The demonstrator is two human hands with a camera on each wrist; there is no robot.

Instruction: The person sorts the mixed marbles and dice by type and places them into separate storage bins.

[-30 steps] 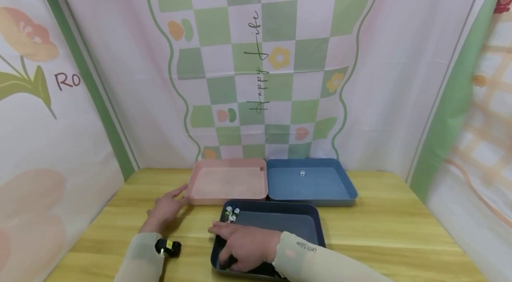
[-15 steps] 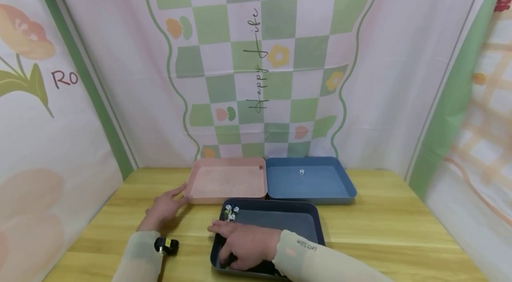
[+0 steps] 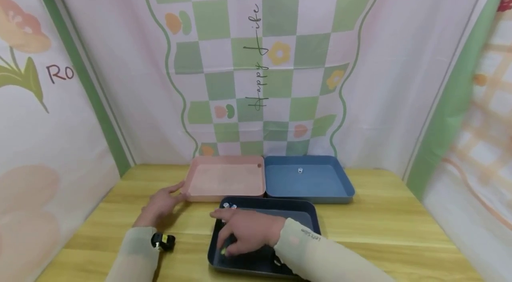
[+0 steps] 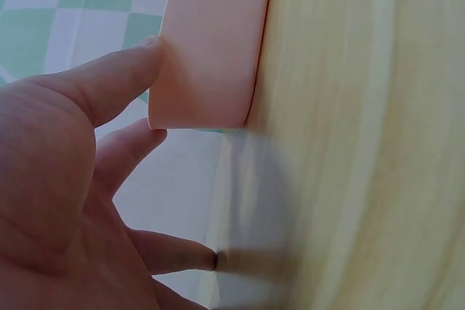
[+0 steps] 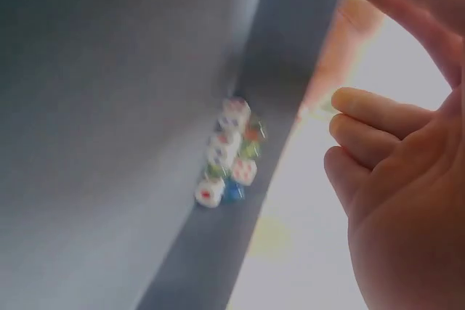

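One die (image 3: 300,170) is already lying in the blue tray (image 3: 308,182); a cluster of dice (image 5: 229,154) is left in the dark tray (image 3: 304,217). Nothing is being grasped by the relaxed right hand (image 3: 248,235). The pink tray (image 4: 211,41) is being touched by the left hand's (image 3: 160,204) straight fingers.

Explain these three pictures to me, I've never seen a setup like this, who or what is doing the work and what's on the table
No machine here: a person works with two bare hands and wears three cameras. The wide picture comes from the head and looks down at a wooden table. The other two come from the wrists, so each shows one hand very close.

On the table lie three shallow trays: a pink tray, a blue tray with one small die in it, and nearer, a dark tray. A cluster of small dice sits in a corner of the dark tray.

The left hand rests by the pink tray, a fingertip touching its corner. The right hand hovers over the dark tray with fingers loosely curled; whether it holds anything I cannot tell.
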